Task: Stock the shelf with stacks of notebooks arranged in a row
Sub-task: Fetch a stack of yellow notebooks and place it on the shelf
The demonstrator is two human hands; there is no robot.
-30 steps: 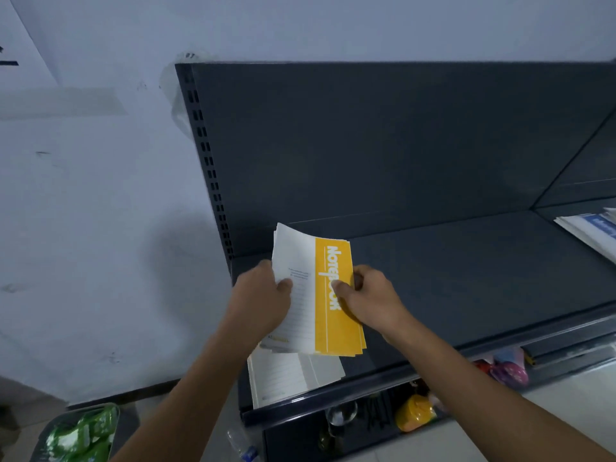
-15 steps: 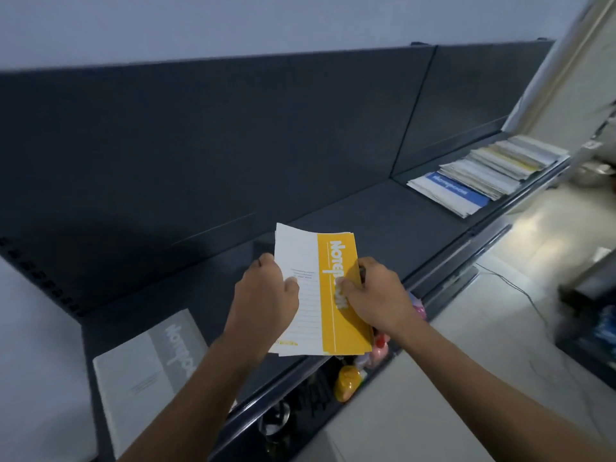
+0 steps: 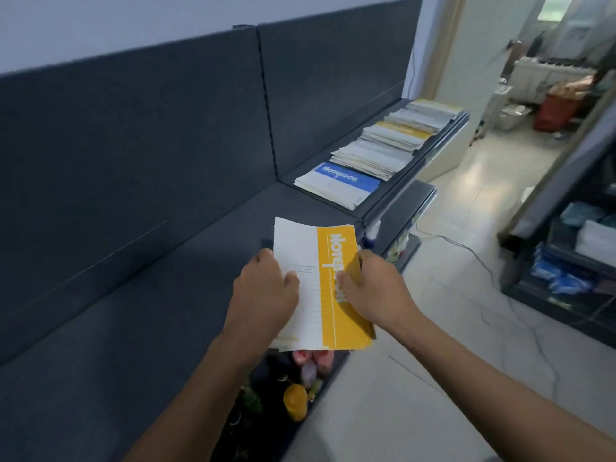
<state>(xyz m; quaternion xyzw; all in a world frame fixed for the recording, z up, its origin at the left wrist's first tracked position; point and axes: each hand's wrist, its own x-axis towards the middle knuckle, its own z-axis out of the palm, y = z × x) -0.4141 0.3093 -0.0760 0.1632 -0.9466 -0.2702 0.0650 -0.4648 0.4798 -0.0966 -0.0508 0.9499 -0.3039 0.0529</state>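
Note:
I hold a thin stack of notebooks [image 3: 320,288] with a white and yellow cover above the front edge of the dark shelf [image 3: 140,328]. My left hand [image 3: 263,295] grips its left edge and my right hand [image 3: 373,291] grips its right edge, thumb on the yellow band. Farther right on the shelf, several notebook stacks lie in a row: the nearest has a blue-banded cover [image 3: 340,183], behind it a pale stack [image 3: 373,155], then a yellow-banded one [image 3: 396,133].
The shelf's dark back panel [image 3: 133,145] rises on the left. Bottles and a yellow object [image 3: 295,401] sit on a lower shelf under my hands. Pale tiled floor [image 3: 466,261] spreads to the right, with another rack [image 3: 573,255] of packaged goods and a cable [image 3: 466,248] on the floor.
My view has swung right along the shelf, and the held stack has travelled with it. The grey notebook on the shelf's left end has left the view; the row of stacks is closer.

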